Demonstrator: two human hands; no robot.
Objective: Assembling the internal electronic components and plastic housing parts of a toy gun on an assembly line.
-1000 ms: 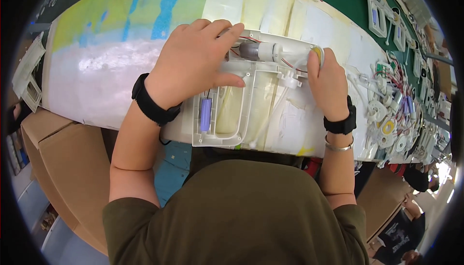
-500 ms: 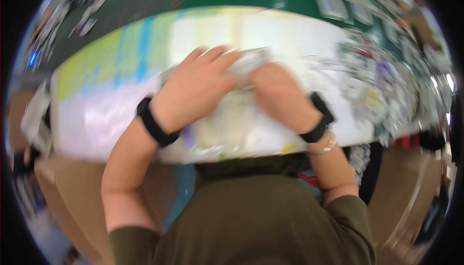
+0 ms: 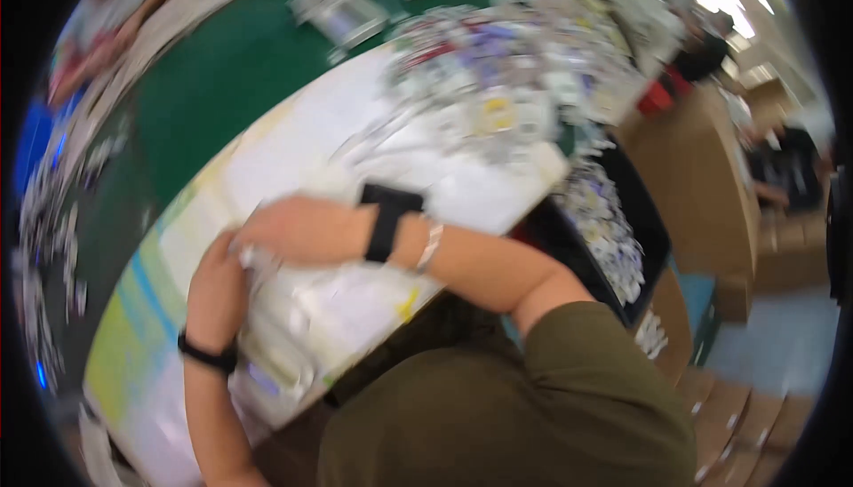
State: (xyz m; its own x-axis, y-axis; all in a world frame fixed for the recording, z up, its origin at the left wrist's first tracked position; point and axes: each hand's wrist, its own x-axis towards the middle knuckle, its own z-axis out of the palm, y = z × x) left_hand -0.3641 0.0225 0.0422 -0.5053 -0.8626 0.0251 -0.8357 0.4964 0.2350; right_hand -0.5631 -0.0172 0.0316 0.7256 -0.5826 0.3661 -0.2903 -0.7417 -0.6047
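Note:
My left hand (image 3: 219, 296) and my right hand (image 3: 302, 230) meet over the white board, their fingers closed together at one spot. A small whitish bit (image 3: 250, 259) shows at the pinch, but motion blur and the fingers hide what it is. Just below them on the board lies a clear plastic package (image 3: 280, 345), blurred, with a purple mark near its lower end. Whether it is joined to what my fingers hold I cannot tell. Each wrist wears a black band.
Beyond my right arm, a heap of small clear-packed items (image 3: 498, 87) covers the far end of the white board (image 3: 302, 123). A black bin (image 3: 653, 211) full of small white pieces stands beside it. Cardboard boxes (image 3: 697, 185) are at right; a green table (image 3: 213, 69) lies behind.
My view has swung to the right, bringing the heap, the bin and the boxes further in. My hands, apart with a clear package between them before, now meet at the fingers.

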